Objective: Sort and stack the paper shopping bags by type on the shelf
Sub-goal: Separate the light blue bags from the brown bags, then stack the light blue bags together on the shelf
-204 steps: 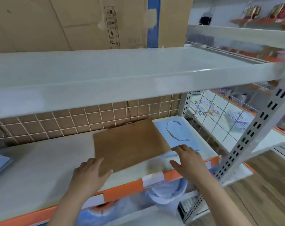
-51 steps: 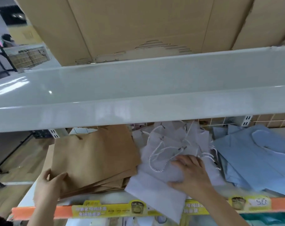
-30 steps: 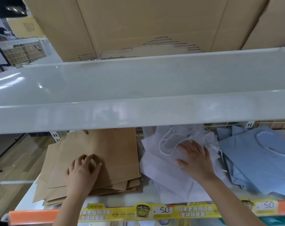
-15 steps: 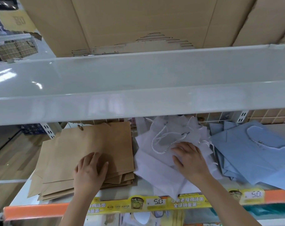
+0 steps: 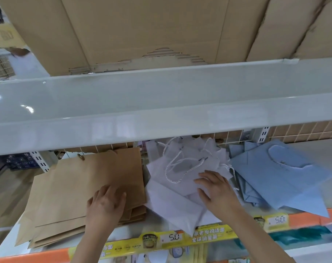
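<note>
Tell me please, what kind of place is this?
Most likely a shop, at a retail shelf. The shelf edge carries a price tag reading 5.0 and a yellow product strip, and corrugated cartons are stored above. Brown paper bags lie stacked there.

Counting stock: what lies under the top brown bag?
More brown bags, edges fanned out at the front and left beneath the top brown bag. The count is hidden; the left hand rests on top.
</note>
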`<state>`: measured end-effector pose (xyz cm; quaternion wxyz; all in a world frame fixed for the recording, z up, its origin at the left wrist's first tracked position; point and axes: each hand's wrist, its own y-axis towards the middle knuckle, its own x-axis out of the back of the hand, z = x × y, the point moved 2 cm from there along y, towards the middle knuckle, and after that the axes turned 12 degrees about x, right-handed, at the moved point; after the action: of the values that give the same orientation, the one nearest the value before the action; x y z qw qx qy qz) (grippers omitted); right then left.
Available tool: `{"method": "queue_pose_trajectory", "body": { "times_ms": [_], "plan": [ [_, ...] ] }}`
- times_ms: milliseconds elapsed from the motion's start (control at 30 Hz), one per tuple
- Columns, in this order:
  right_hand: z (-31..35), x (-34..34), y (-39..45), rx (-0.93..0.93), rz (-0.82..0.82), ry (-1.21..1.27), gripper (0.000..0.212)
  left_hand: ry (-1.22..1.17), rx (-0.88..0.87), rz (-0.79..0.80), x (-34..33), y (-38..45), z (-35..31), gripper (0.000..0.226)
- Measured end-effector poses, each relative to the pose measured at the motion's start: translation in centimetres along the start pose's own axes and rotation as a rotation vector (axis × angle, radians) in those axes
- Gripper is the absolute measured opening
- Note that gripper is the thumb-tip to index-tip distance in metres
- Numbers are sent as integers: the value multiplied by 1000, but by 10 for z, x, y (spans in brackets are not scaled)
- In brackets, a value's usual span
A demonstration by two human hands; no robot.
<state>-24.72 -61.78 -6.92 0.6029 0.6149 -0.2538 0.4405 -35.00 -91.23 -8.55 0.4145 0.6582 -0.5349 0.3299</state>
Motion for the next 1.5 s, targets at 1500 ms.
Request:
{"method": "queue_pose_trajectory", "body": {
  "times_ms": [1500],
  "plan": [
    [-306,313,-376,-664,57,-86,41,132,-636,268,-101,-309,-477,41]
  ]
}}
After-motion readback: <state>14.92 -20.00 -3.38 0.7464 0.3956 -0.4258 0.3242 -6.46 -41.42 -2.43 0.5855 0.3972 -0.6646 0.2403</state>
